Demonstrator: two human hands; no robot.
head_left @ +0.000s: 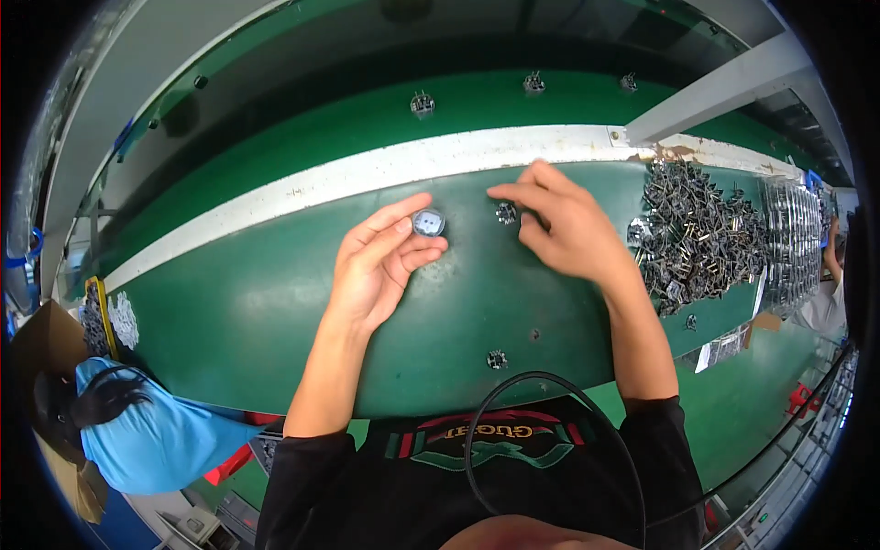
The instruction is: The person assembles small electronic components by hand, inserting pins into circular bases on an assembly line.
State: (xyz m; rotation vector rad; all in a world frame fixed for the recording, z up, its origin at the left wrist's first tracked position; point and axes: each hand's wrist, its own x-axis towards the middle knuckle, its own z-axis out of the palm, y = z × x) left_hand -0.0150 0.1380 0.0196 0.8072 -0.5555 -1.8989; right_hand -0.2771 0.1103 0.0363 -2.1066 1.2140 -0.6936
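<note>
My left hand point(376, 261) pinches a small round part with a pale grey-blue face and a dark rim point(428, 223) between thumb and fingers, just above the green table. To the right of it, my right hand point(568, 225) is over the tabletop with index finger stretched out and thumb apart, holding nothing. Below the index finger and beside the thumb lies a small black-and-metal component point(506, 213). I cannot tell whether the fingers touch it. A similar small component point(497, 358) lies near the table's front edge.
A big heap of small black-and-metal components point(701, 243) covers the table's right side, with stacked clear trays point(793, 238) beyond it. A white rail point(367, 174) separates the table from a green belt carrying several parts. A person in blue point(165, 431) sits at the left. A black cable point(472, 431) loops before me.
</note>
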